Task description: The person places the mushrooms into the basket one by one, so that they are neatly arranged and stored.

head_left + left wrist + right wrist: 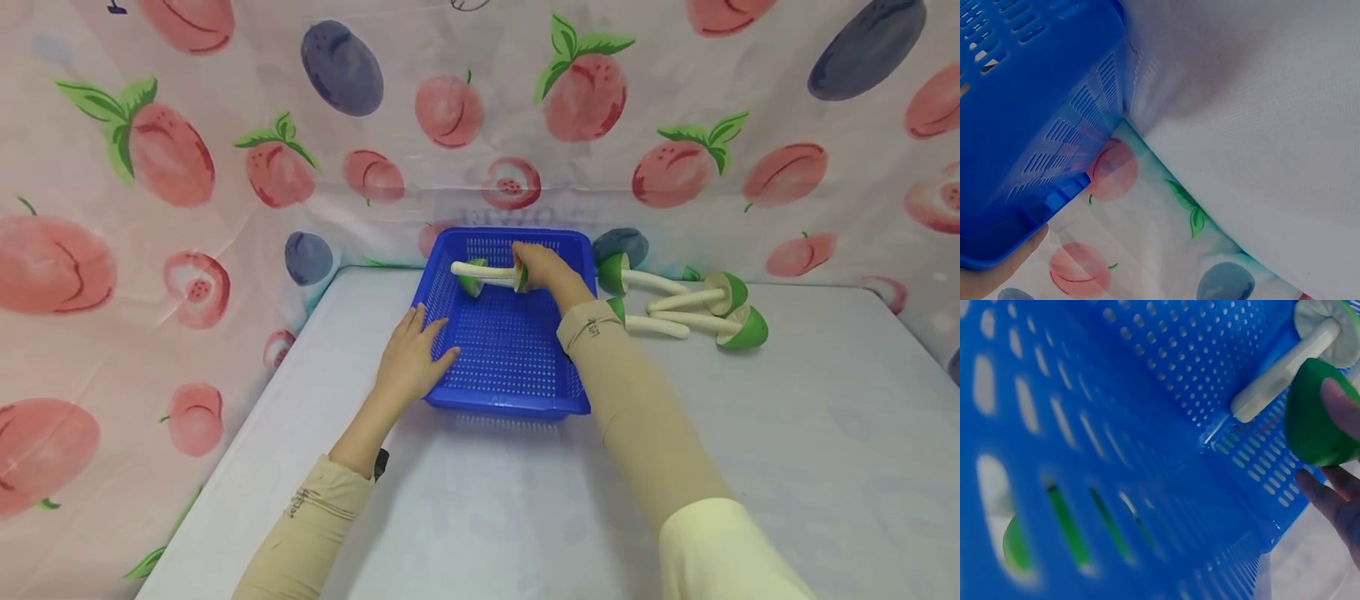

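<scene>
Since the right hand (542,268) pinches one mushroom (486,272) by its cap (1313,419), stem (468,269) could snag another mushroom (471,287) — left hand (408,360) spread, basket's (517,403) eight o'clock.

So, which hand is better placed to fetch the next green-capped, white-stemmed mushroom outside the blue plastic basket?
Likely the right hand, once free of its held mushroom: the loose mushrooms lie on its side; the left hand is across the basket.
</scene>
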A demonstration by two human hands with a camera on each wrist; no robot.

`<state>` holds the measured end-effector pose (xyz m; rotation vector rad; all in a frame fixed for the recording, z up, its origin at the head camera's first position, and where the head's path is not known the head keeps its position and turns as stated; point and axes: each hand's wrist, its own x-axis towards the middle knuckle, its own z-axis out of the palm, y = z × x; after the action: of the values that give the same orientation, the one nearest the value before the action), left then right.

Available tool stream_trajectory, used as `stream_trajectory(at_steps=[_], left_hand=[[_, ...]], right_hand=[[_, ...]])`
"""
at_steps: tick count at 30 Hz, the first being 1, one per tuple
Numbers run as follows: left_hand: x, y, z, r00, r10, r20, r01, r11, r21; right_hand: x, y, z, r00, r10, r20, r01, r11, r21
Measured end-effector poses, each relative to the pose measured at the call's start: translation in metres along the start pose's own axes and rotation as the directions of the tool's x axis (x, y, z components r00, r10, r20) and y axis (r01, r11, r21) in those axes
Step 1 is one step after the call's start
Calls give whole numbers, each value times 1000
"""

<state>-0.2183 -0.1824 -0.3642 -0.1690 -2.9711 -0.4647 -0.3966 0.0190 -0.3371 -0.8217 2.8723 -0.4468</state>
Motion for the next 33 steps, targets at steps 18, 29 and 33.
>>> stream_trajectory(at_steps=[18,29,33], left_hand=[[1,-2,0,1000,-6,9,6,1000,-6],[-1,1,0,999,-31,28,32,999,-18],[-1,0,-1,999,-30,23,30,999,-14]], right_hand=[[-15,6,8,968,213,134,-202,975,-95],[-6,12,21,965,237,111,-229,970,-77],[-3,12,24,966,238,98,-232,971,-65]])
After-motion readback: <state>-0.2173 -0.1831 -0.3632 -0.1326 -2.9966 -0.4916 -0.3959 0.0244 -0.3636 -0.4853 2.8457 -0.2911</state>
